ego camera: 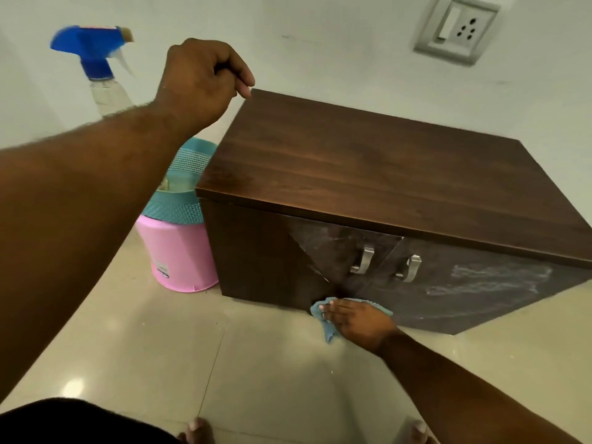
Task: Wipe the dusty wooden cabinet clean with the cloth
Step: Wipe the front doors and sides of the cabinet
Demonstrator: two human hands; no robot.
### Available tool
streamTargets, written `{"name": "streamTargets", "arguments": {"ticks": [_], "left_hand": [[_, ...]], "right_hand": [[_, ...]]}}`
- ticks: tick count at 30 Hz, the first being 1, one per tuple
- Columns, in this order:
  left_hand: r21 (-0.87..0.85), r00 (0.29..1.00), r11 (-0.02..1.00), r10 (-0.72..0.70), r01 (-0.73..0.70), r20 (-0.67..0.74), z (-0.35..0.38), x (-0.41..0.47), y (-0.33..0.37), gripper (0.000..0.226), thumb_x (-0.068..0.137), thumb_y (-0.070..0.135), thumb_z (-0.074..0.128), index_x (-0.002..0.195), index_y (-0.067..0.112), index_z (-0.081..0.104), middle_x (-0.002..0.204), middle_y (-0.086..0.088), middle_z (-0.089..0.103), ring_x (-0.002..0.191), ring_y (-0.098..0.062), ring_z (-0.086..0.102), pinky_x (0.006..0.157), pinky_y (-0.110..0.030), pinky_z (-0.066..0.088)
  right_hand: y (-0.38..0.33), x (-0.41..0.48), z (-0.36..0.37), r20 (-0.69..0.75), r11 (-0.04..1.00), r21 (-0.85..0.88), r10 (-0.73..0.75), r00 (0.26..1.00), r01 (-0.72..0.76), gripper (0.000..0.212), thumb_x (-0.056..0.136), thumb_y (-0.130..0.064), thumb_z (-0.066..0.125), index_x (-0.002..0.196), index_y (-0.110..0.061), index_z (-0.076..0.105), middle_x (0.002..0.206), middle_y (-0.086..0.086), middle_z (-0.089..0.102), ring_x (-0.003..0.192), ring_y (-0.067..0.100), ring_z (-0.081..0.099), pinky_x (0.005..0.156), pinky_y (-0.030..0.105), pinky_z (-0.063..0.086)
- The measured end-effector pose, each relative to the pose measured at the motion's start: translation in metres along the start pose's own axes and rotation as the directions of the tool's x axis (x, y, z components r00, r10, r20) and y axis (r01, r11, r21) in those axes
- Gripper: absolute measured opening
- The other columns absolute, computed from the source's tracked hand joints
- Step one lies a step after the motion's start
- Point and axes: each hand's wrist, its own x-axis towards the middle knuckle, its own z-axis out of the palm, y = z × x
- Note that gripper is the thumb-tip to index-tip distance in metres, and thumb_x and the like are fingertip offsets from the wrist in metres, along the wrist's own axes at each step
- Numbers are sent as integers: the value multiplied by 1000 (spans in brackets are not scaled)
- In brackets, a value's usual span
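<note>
Right hand (358, 322) grip: flat palm, cloth (323, 318) pressed against the lower front of the cabinet (368, 161), at the floor edge near the door seam. Left hand (205, 78) loosely curled, nothing held, raised beside the spray bottle (102, 68). Risk: dust patch on the right door (487, 280) could be missed; bucket (179, 251) could be knocked by a wide sweep.

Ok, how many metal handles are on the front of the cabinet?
2. One handle is on the left door, the other handle is on the right door; they sit side by side near the middle of the cabinet. None seem hidden.
</note>
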Motion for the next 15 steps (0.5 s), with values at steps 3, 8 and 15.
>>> {"name": "streamTargets", "arguments": {"ticks": [3,8,15], "left_hand": [[30,998,999,43,-44,41,9,-3,1,33,92,1,45,94,15,75,84,-1,73,72,7,66,75,-1,48],[64,999,997,45,-46,22,19,0,-1,33,92,4,44,95,14,74,87,-4,73,74,1,67,79,-6,51],[52,998,997,52,-54,44,38,7,12,33,90,3,43,93,15,74,86,-6,73,74,-1,70,79,-9,54]], "right_hand": [[12,-26,20,0,983,152,103,995,-102,46,44,-47,95,86,-31,82,102,-18,75,97,-1,70,91,14,49],[27,-72,53,-38,948,255,205,978,-189,47,103,-32,47,148,-18,43,157,-2,36,145,8,31,119,18,14],[13,-12,17,-170,980,125,-132,977,155,43,100,-23,43,141,-28,53,150,-10,45,139,5,38,111,13,22]]}}
